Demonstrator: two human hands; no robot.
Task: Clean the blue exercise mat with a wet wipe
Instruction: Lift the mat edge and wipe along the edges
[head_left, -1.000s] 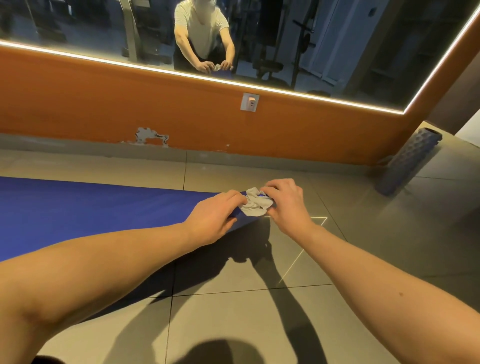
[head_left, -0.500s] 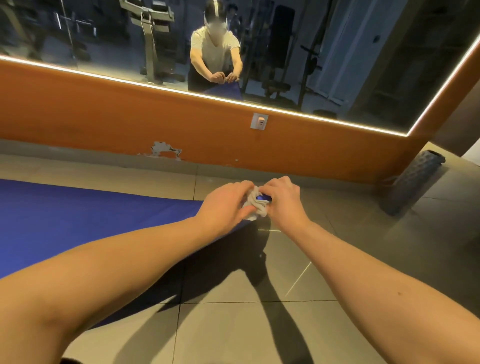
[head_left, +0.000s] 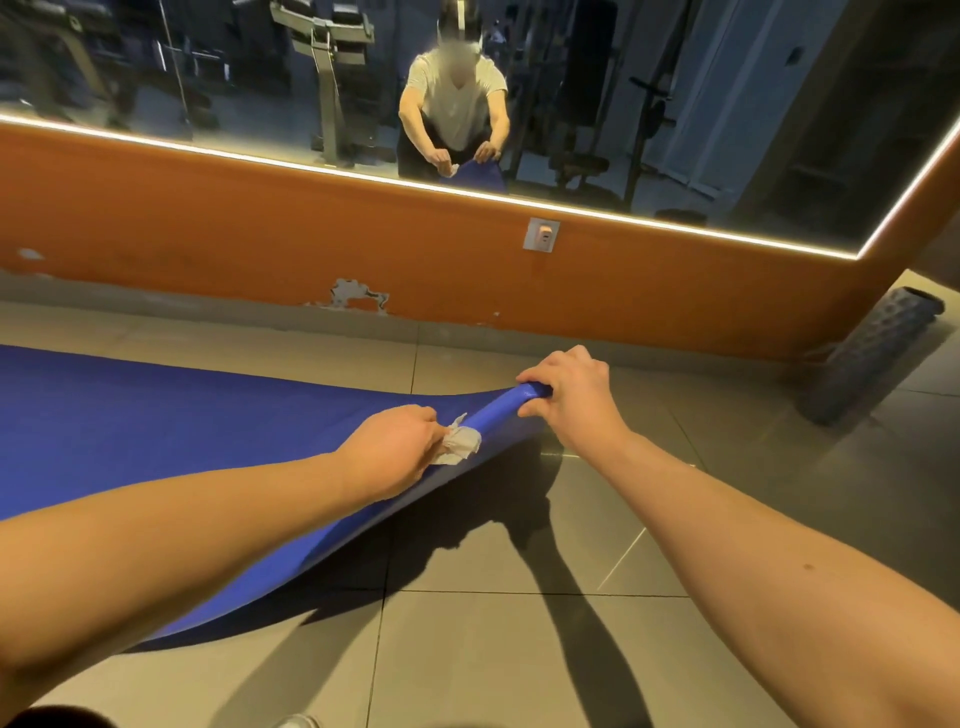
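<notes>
Head view looks down over both forearms to the blue exercise mat (head_left: 156, 426), which lies spread on the tiled floor (head_left: 519, 649) and runs off the left side of the frame. Its right-hand end is lifted clear of the tiles and curled over into a narrow roll, with a shadow showing beneath the raised part. The right hand (head_left: 574, 402) has its fingers and thumb wrapped round the far corner of that roll and holds it up. The left hand (head_left: 395, 452) sits just beside it on the nearer stretch of the same edge, its fingertips pinching a crumpled white wet wipe (head_left: 460, 441) against the curl. The two hands are near each other but apart, with a bare length of rolled edge between them.

The step in hand looks like wiping the end edge and corner of the mat, with the right hand acting as the holder and the left as the wiper. Whether the flat top has been done cannot be told from here. The next move probably calls for sliding the wipe along the curl toward the right hand while that grip stays firm, then perhaps turning the end further to reach the underside. A dark foam roller (head_left: 872, 353) leans against the orange wall (head_left: 208, 234) at right, below a mirror (head_left: 727, 104).
</notes>
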